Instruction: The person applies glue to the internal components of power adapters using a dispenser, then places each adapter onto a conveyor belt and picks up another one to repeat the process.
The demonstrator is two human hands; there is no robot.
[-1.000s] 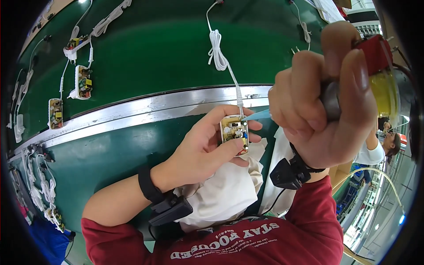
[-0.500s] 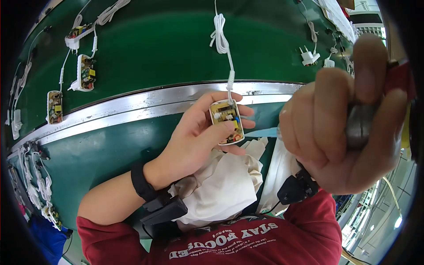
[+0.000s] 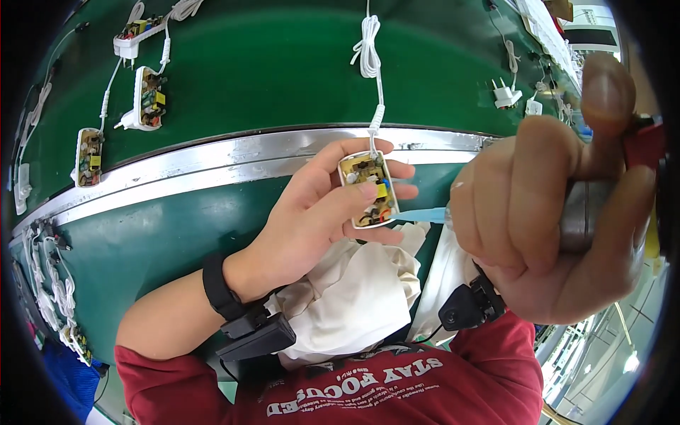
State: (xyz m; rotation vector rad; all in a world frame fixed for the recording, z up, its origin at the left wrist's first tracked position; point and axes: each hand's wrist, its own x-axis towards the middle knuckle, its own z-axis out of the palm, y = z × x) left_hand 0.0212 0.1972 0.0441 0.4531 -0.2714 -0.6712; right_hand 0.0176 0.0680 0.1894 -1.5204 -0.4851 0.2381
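Over bench (image 3: 163, 227), one adapter (image 3: 360, 171) in left hand (image 3: 301, 209)

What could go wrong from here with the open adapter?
The nozzle in the right hand is at the lower edge of the adapter; a slip might knock parts there. The left thumb lies across parts and might bend one. The cord runs over the rail; a snag might tug the adapter.

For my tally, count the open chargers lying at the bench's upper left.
3: top charger, middle charger below it, lower charger beside the metal rail. The far-left white block is unclear.
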